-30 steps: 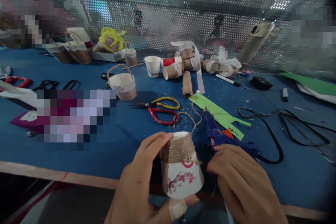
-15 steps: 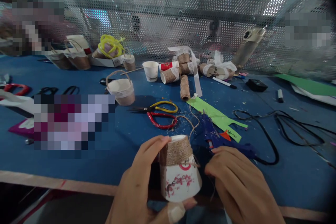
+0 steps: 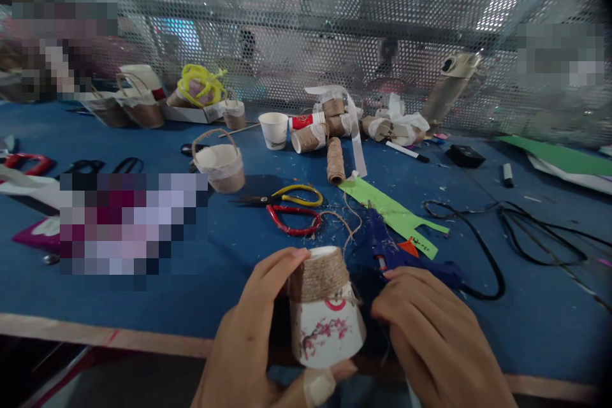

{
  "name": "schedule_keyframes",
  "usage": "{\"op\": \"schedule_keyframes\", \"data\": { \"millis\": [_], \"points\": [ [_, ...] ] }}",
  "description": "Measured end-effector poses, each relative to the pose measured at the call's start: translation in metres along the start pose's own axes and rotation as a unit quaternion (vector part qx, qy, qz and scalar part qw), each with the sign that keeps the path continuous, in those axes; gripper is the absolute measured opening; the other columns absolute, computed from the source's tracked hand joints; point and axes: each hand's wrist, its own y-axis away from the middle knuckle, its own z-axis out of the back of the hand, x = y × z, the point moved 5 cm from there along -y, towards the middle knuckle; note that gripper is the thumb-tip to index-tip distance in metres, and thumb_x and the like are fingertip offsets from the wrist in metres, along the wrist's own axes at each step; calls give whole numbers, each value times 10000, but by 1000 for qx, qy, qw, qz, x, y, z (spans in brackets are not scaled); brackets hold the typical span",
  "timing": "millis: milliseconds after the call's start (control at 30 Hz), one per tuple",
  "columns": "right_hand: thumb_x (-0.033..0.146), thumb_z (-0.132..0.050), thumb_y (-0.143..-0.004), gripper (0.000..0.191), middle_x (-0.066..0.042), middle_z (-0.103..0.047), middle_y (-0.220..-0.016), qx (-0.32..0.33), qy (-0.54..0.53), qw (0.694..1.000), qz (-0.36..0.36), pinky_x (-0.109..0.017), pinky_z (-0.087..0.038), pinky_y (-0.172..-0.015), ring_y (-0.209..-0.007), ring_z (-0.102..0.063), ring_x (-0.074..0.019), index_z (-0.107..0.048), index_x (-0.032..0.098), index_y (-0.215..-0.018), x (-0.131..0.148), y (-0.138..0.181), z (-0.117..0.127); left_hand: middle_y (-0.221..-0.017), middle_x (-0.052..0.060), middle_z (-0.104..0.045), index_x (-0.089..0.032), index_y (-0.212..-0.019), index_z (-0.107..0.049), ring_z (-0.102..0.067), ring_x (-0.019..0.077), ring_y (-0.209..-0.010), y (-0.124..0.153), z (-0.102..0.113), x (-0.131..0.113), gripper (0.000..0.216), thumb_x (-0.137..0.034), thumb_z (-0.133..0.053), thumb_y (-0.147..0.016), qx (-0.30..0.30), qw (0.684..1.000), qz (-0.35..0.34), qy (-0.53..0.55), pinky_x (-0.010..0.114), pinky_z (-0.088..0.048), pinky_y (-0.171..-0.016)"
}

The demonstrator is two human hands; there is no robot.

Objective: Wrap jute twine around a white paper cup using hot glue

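Observation:
My left hand (image 3: 258, 325) grips a paper cup (image 3: 329, 331) turned bottom up, fingers at its base and a bandaged thumb under its rim. Brown twine (image 3: 319, 277) is wound round the upper half of the cup; pink blossoms are printed below. Just right of the cup, my right hand (image 3: 430, 325) is closed with curled fingers. A thin strand hangs below it, but what the fingertips pinch is hidden. Beyond that hand lies a blue hot glue gun (image 3: 382, 242). Loose twine runs on the table behind the cup, near scissors (image 3: 291, 207) with red and yellow handles.
A twine spool (image 3: 335, 162) and light green paper (image 3: 387, 204) lie ahead. A small handled basket (image 3: 220, 169) stands left of them. Wrapped cups (image 3: 310, 137) lie farther back before a perforated metal screen (image 3: 287, 32). A black cord (image 3: 497, 274) loops at right.

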Motion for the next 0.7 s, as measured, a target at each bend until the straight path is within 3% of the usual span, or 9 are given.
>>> {"op": "schedule_keyframes", "data": {
  "millis": [67,267,433,567,700],
  "points": [
    [-22,-485,-976,286,20,-741,-766,0,-3,1000,-1,-321,-672,-837,-682,-749,-149,-630,223,-999,1,-1,-1,-1608,26,-643,-528,-1621,-519,-794,331,-1337,-1,0,0,747,-610,-842,-953,-2,1000,-2,2,284,-750,-808],
    [-11,-480,-971,296,10,-812,-808,-25,11,999,-22,-329,-675,-828,-718,-803,-178,-638,224,-1059,0,-2,0,-1591,54,-668,-488,-1650,-487,-784,348,-1343,-2,4,1,784,-664,-806,-956,6,997,-44,-67,414,-721,-1022],
    [-7,-470,-975,310,13,-828,-830,-30,17,999,-25,-322,-677,-809,-725,-814,-179,-628,234,-1089,1,-2,1,-1595,13,-654,-555,-1615,-508,-794,321,-1335,-2,2,0,755,-678,-828,-942,1,1000,-5,-23,325,-748,-896],
    [3,-475,-986,286,8,-815,-806,-40,15,999,-33,-324,-681,-777,-717,-816,-180,-623,227,-1083,1,-2,1,-1581,3,-670,-556,-1614,-515,-782,316,-1356,-2,1,-2,763,-652,-848,-935,-1,1000,-7,-11,331,-738,-951],
    [12,-468,-993,277,14,-798,-784,-41,9,998,-45,-317,-672,-730,-686,-800,-175,-599,247,-1057,0,-2,0,-1592,27,-663,-534,-1604,-544,-801,344,-1323,-2,0,-2,747,-611,-866,-935,-3,1000,2,17,273,-755,-749]
  ]
}}
